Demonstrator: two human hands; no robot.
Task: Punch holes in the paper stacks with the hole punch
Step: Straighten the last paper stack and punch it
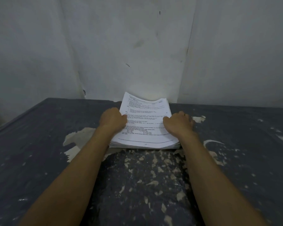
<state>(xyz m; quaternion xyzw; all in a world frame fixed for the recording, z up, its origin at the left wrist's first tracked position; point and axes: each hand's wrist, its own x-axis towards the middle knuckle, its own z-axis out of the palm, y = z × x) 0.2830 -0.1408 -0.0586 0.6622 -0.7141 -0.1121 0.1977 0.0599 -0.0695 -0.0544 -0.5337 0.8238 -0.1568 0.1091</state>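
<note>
Your two bare forearms come in from the bottom corners and run up toward the middle, over the dark table [39,144], its grey-blue coating flaked away in pale patches right under your arms. Out past your wrists lies the paper stack [145,123], a thick pile of printed white sheets, flat on the table at its far edge and right up near the white wall [137,46]. Its long axis runs away from you, short near edge facing you, far short edge toward the wall. The print reads upright from where you stand, with a ruled line and a page number along the near edge. The far end of the top sheets is curling up a little, lifted off the pile at the far left corner.

Your left hand [112,119] is on the stack's left long edge, fingers curled over, knuckles up, thumb lying on the top sheet; you're gripping that edge. Your right hand [178,123] mirrors it on the right long edge, fingers bent down around the side, thumb pressed on the printed page. Both hands sit about halfway along the stack, one either side, pinching it between them. Whether the pile is lifted at all under your hands, you can't tell from here; its near edge lies on the table.
</note>
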